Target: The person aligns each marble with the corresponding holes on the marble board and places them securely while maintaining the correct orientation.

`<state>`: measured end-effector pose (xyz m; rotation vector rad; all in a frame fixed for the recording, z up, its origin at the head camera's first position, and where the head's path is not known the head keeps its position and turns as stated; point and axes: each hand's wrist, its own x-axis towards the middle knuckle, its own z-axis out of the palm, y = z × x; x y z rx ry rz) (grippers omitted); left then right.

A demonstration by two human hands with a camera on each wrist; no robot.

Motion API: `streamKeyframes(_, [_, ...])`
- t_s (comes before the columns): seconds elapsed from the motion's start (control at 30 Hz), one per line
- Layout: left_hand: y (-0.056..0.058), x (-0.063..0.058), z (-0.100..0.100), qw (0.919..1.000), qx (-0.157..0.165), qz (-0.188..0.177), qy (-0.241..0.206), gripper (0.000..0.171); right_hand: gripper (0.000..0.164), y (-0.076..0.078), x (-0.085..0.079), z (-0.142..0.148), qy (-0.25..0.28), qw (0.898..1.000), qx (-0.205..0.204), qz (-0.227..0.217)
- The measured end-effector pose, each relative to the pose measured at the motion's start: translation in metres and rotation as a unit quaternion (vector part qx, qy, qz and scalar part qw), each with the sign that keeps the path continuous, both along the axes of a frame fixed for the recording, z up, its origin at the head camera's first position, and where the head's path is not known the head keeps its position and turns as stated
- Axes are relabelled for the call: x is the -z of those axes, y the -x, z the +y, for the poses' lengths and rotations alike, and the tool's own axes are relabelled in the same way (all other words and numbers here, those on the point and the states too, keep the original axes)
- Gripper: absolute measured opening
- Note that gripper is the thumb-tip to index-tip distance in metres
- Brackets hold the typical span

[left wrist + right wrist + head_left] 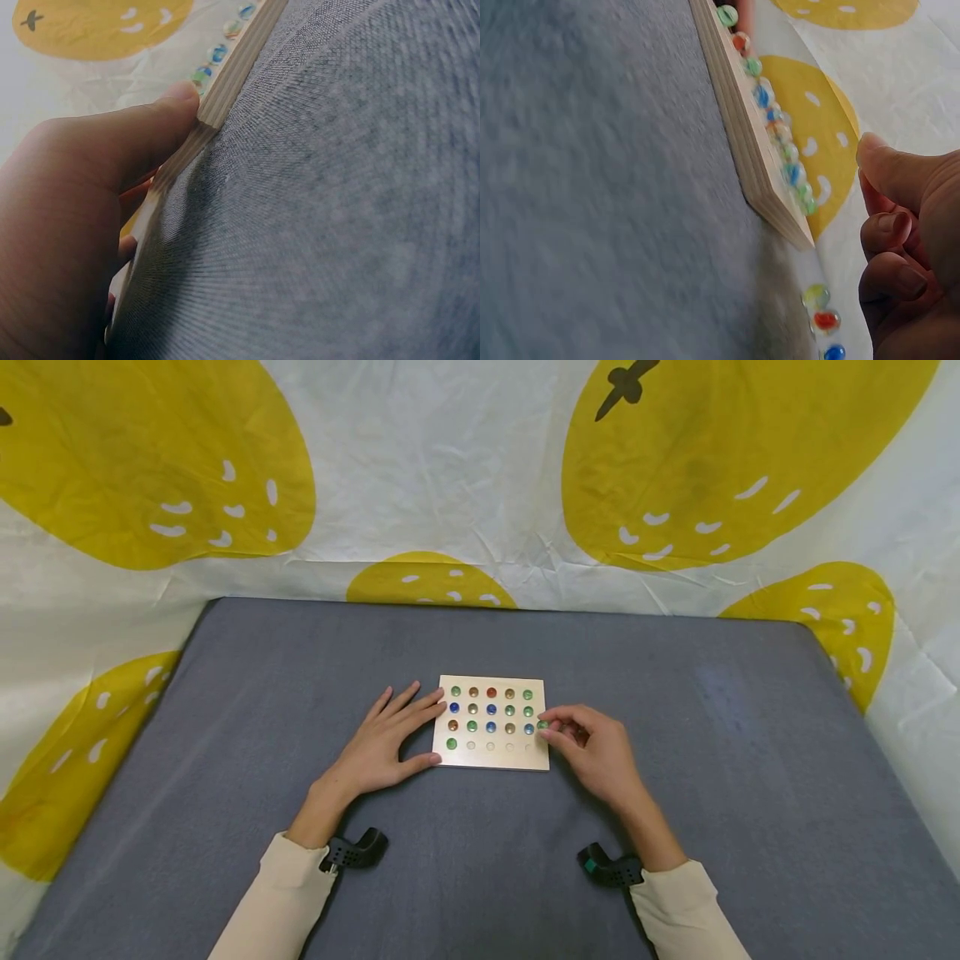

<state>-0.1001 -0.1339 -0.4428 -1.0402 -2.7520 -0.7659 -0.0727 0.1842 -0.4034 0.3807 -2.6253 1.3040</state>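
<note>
At the right edge of the wooden board (491,761), I see a green marble (542,725).
The right hand (596,752) pinches it; the left hand (382,745) has spread fingers touching the board's left edge.

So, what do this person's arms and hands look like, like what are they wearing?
The left hand and right hand are ungloved. The left sleeve and right sleeve are plain cream. Each wrist carries a curved black device, the left device and the right device, which shows a small green mark.
</note>
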Motion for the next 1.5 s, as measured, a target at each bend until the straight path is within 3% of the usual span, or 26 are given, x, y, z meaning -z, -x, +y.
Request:
streamKeyframes(0.57, [0.007, 0.001, -0.002, 1.0, 0.005, 0.008, -0.001, 0.07, 0.013, 0.0, 0.01, -0.031, 0.045, 0.998, -0.041, 0.028])
streamKeyframes(1.5, [0.011, 0.002, -0.005, 1.0, 0.005, 0.003, 0.006, 0.07, 0.011, 0.001, 0.019, -0.068, 0.047, 0.996, -0.066, 0.028])
